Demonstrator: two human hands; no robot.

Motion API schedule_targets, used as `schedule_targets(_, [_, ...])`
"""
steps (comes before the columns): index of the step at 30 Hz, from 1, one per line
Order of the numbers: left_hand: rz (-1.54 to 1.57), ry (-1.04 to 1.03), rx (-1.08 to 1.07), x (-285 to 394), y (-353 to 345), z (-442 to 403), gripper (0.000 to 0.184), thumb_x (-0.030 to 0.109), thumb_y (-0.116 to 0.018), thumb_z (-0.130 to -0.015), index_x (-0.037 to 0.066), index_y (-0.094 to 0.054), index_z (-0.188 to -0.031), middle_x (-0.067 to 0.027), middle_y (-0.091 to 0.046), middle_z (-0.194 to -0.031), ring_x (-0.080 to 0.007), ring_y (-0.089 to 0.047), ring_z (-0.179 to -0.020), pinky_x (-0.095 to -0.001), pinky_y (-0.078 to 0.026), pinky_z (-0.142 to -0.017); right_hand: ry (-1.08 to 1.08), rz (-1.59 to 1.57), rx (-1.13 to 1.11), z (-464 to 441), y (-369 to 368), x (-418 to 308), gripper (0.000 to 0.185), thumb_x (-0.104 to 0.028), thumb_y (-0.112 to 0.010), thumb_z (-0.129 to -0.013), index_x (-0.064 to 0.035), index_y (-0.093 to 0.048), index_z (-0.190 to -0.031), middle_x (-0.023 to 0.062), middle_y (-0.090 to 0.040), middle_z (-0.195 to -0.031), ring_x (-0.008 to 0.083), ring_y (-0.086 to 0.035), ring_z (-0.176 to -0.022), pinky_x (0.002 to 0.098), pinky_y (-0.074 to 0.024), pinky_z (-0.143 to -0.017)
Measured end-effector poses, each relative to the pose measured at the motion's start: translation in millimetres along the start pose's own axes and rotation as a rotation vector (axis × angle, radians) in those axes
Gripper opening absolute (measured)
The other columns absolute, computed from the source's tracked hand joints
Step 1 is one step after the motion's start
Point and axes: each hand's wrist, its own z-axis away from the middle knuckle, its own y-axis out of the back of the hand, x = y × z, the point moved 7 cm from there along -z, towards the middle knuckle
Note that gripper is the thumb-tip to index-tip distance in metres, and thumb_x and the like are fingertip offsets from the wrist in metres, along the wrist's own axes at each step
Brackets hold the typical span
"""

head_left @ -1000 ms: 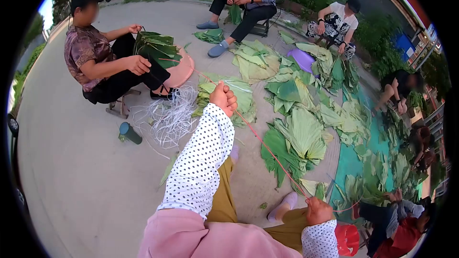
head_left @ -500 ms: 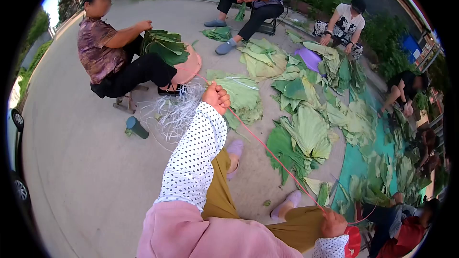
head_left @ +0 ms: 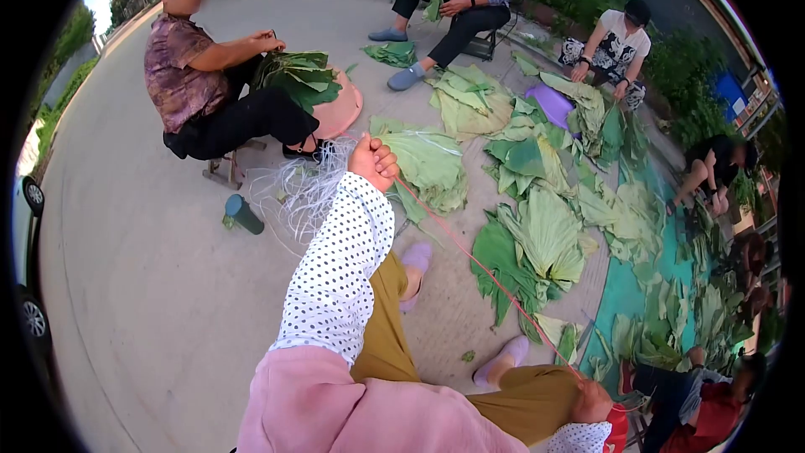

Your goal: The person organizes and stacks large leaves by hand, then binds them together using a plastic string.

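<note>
Cord (head_left: 471,257) stretches from left hand (head_left: 373,162) to right hand (head_left: 592,403), apparently pinched there.

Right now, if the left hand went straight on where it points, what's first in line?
Probably the pale leaf pile just beyond the left hand; height above the ground is unclear, so it might pass over.

No lettering, label, brand, number or sign could be read on any object or surface within the view.
</note>
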Motion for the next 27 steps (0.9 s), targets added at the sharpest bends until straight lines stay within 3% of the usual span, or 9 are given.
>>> schedule_targets(3, [-0.044,0.062,-0.001,-3,2,0,0.049,0.051,-0.030,-0.099,0.014,-0.045,-0.070,0.0024,-0.029,-0.052,-0.0125,-0.026,-0.042,-0.0287,-0.023,-0.039,-0.005,0.027,-0.032,6,-3,10,0.006,-0.011,-0.059,-0.078,-0.0058,-0.057,-0.081,0.0139,-0.054,-0.062,0.0341,-0.055,-0.055,0.0442,-0.0434,-0.050])
schedule_targets(8, [-0.058,-0.036,0.295,9,9,17,0.061,0.061,-0.022,-0.096,0.011,-0.048,-0.071,0.0015,-0.029,-0.051,-0.0129,-0.025,-0.042,-0.0295,-0.021,-0.039,0.041,0.031,-0.072,-5,-7,3,0.007,-0.012,-0.060,-0.077,-0.0056,-0.057,-0.081,0.0139,-0.054,-0.061,0.0338,-0.056,-0.056,0.0444,-0.0434,-0.051])
schedule_targets(15, [-0.024,-0.037,0.279,14,23,13,0.054,0.049,-0.022,-0.100,0.008,-0.053,-0.087,0.0012,-0.031,-0.052,-0.0122,-0.026,-0.043,-0.0292,-0.023,-0.041,0.050,-0.013,-0.070,7,-12,14,0.005,-0.010,-0.056,-0.079,-0.0056,-0.056,-0.077,0.0176,-0.055,-0.062,0.0367,-0.056,-0.056,0.0475,-0.0433,-0.051])
schedule_targets(18, [0.039,-0.074,0.294,13,27,12,0.047,0.042,-0.026,-0.101,0.007,-0.054,-0.088,0.0022,-0.032,-0.052,-0.0114,-0.028,-0.043,-0.0288,-0.024,-0.041,0.034,0.033,-0.085,21,-23,32,0.020,-0.023,-0.061,-0.082,-0.0166,-0.069,-0.099,0.0114,-0.063,-0.074,0.0299,-0.060,-0.063,0.0435,-0.0492,-0.058])
schedule_targets(27, [-0.021,-0.125,0.403,21,51,10,0.043,0.039,-0.028,-0.100,0.010,-0.054,-0.081,0.0034,-0.028,-0.050,-0.0112,-0.024,-0.038,-0.0283,-0.020,-0.038,0.029,-0.084,-0.107,23,-18,37,0.016,-0.012,-0.061,-0.083,-0.0106,-0.070,-0.096,0.0127,-0.068,-0.086,0.0303,-0.065,-0.072,0.0381,-0.0528,-0.066])
